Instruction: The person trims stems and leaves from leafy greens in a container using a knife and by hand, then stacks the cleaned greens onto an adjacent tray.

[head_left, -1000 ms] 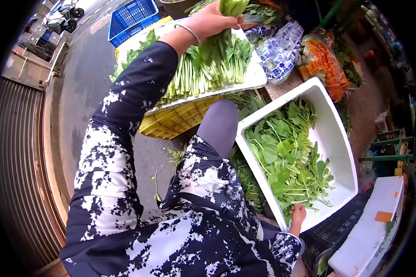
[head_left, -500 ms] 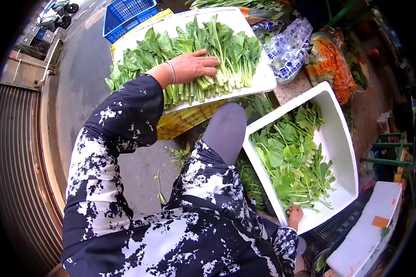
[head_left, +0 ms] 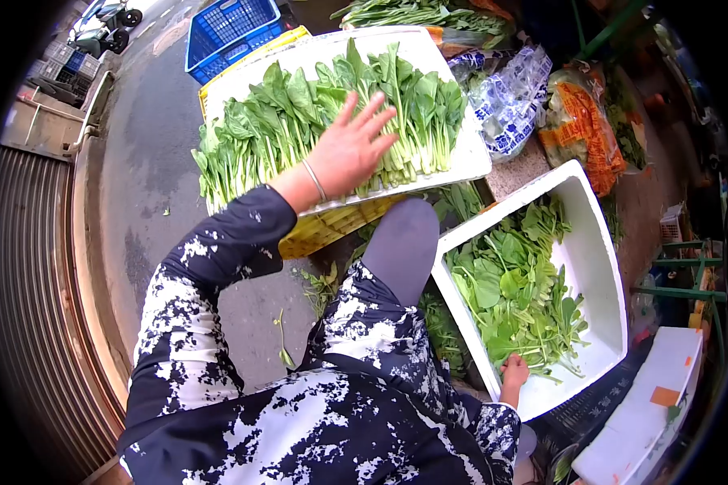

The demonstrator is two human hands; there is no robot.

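My left hand (head_left: 349, 149) is open, fingers spread, over the lower edge of a white foam tray (head_left: 416, 44). Leafy greens (head_left: 271, 117) lie side by side in that tray, leaves up and pale stems toward me. Nothing is in this hand. My right hand (head_left: 514, 373) has its fingers curled near the lower left wall of a deep white foam box (head_left: 598, 267), beside the stem ends of loose greens (head_left: 514, 279). Whatever its fingers hold is too small to make out.
The tray rests on a yellow crate (head_left: 332, 230), with a blue crate (head_left: 230, 36) behind it. Plastic bags (head_left: 505, 101) and an orange-printed bag (head_left: 582, 129) stand at the upper right. My knee (head_left: 404, 242) is between tray and box. Another white box (head_left: 643, 412) is lower right.
My left hand held a bunch of greens above the tray, then lay flat on the greens; now it is empty and lifted toward me. My right hand stays beside the stems in the box.
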